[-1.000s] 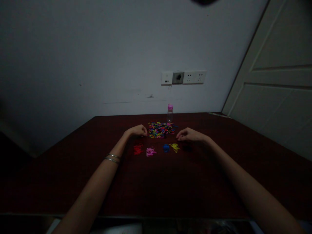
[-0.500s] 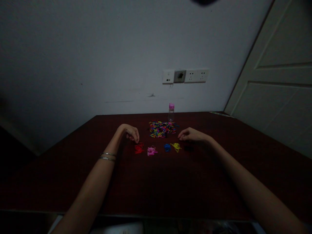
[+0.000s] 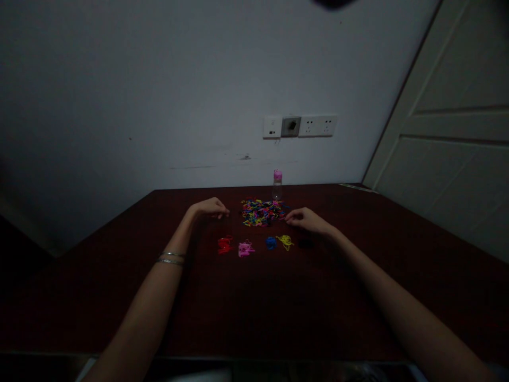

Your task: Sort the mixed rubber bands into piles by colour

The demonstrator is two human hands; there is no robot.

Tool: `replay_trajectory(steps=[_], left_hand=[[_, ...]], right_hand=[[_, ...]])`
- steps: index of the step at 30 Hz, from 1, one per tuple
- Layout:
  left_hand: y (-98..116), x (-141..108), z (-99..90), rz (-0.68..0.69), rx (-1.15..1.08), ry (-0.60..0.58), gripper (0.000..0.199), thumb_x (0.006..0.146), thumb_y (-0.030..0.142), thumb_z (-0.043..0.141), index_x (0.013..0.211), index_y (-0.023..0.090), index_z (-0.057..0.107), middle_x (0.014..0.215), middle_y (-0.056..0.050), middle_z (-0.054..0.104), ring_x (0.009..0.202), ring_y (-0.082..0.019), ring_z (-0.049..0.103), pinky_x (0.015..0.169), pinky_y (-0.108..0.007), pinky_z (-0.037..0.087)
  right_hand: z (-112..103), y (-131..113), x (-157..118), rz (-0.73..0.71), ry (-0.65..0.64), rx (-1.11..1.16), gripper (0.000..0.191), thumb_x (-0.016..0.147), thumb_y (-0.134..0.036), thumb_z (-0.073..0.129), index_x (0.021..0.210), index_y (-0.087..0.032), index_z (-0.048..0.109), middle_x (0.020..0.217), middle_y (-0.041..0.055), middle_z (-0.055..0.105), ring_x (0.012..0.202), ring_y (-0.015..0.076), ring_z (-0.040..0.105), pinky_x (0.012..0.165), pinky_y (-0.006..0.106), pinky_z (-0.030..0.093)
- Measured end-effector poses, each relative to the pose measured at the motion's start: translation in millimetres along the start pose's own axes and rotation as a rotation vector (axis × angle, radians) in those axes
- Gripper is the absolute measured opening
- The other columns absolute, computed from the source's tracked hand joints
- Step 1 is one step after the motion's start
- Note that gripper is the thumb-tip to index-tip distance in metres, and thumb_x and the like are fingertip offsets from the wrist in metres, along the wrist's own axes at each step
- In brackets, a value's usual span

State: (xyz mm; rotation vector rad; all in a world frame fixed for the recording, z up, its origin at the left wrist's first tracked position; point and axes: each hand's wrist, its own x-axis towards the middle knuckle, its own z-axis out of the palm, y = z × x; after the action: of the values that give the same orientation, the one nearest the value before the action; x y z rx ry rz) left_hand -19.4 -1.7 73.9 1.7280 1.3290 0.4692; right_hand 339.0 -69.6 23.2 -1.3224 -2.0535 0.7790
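A mixed heap of small coloured rubber bands (image 3: 261, 212) lies near the back of the table. My left hand (image 3: 212, 207) hovers left of the heap, fingers curled together, with nothing visible in them. At the heap's right edge my right hand (image 3: 305, 219) has its thumb and fingers pinched; whatever may be between the tips is too small to see. Nearer to me lie separate little piles: red bands (image 3: 225, 244), pink bands (image 3: 245, 248), blue bands (image 3: 271, 243) and yellow bands (image 3: 285, 242). A barely visible dark pile (image 3: 305, 243) sits right of the yellow one.
Behind the heap stands a clear bottle (image 3: 277, 188) with a pink cap. The dark red table (image 3: 254, 307) meets a pale wall with sockets (image 3: 316, 126). A white door (image 3: 449, 132) is at the right.
My left hand has moved from above the red pile back toward the mixed heap. My right hand has shifted slightly left, up to the heap's edge. The view has tilted a little.
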Motion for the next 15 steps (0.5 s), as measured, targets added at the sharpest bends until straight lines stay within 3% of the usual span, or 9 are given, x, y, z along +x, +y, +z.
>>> replay_trajectory(steps=[3,10,15], left_hand=[[5,1,2.5,0.066,-0.006,0.064,0.008,0.054,0.021,0.066,0.058,0.015,0.068,0.044,-0.004,0.055,0.036,-0.007,0.038,0.035,-0.019,0.022],[10,0,7.0,0.12,0.057,0.049,0.014,0.057,0.021,0.06,0.063,0.013,0.069,0.046,-0.003,0.055,0.038,-0.007,0.037,0.037,-0.019,0.022],[7,6,7.4,0.181,0.199,-0.001,0.024,0.064,0.029,0.055,0.073,0.011,0.068,0.05,-0.002,0.055,0.041,-0.007,0.038,0.04,-0.019,0.025]], right_hand=[[11,-4,5,-0.046,0.008,-0.052,0.024,0.069,-0.027,0.056,0.086,-0.012,0.066,0.074,0.0045,0.063,0.066,0.0134,0.055,0.061,0.024,0.043],[27,-23,26,-0.137,-0.021,-0.089,0.021,0.068,-0.018,0.056,0.086,-0.014,0.065,0.082,0.0045,0.065,0.074,0.0143,0.057,0.068,0.024,0.044],[32,-18,42,-0.132,-0.095,-0.113,0.022,0.065,-0.011,0.051,0.082,-0.013,0.065,0.073,0.0027,0.063,0.064,0.0116,0.053,0.06,0.022,0.041]])
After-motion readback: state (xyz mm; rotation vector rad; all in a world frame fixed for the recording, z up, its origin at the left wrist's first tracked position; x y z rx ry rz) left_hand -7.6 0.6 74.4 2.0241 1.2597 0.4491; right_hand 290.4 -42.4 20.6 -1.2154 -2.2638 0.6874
